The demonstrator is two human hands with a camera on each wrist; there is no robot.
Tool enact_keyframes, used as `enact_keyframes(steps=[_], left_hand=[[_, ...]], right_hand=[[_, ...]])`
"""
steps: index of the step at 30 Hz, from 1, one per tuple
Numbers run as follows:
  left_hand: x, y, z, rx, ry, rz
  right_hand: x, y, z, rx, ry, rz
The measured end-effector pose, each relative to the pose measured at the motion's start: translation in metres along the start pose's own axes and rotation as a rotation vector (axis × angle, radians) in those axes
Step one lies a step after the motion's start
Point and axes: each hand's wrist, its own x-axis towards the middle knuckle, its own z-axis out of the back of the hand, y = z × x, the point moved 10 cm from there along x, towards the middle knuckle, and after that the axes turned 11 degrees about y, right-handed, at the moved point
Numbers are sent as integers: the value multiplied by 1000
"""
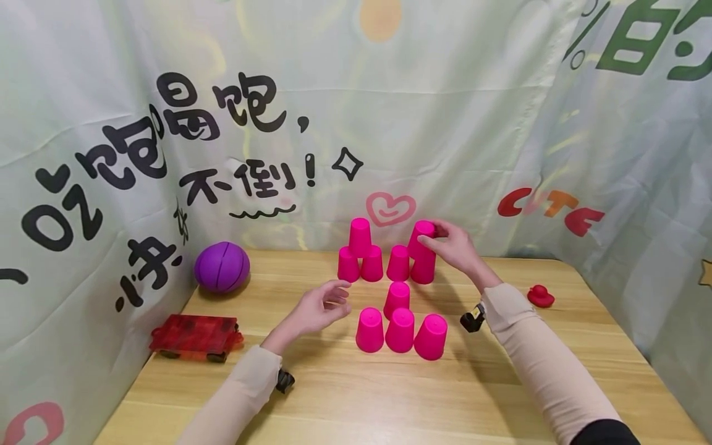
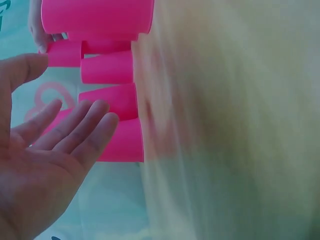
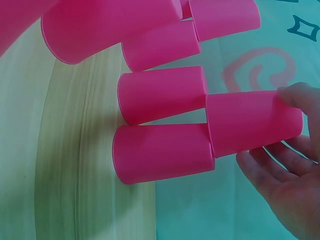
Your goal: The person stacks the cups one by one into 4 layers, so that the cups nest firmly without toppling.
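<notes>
My right hand [image 1: 455, 248] grips an upside-down pink cup [image 1: 419, 238] between thumb and fingers. In the right wrist view that cup [image 3: 250, 122] rests across the bases of two other pink cups, bridging them. To its left stands a second small stack, one pink cup [image 1: 360, 237] on top of two. Nearer the front, a row of three pink cups [image 1: 399, 330] stands upside down, with one more cup [image 1: 397, 298] just behind. My left hand [image 1: 316, 308] hovers left of the cups, its fingers extended and holding nothing; the left wrist view shows the palm [image 2: 40, 172].
A purple ball [image 1: 222, 267] and a translucent red toy cart [image 1: 194, 335] lie on the left of the wooden table [image 1: 334, 402]. On the right sits a small red rubber duck [image 1: 541, 296]. Printed fabric curtains [image 1: 445, 123] enclose the back and sides.
</notes>
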Motion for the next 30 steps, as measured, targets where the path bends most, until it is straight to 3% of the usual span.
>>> enact_keyframes(steps=[6, 12, 18, 30], left_hand=[[-5, -3, -17, -17, 100, -32], [-7, -8, -30, -36, 149, -42], [-7, -11, -39, -50, 153, -20], [-4, -18, -47, -83, 133, -40]], right_hand=[[3, 0, 0, -2, 5, -3], [5, 3, -1, -3, 19, 7], [5, 5, -2, -12, 17, 25], [7, 4, -4, -23, 26, 14]])
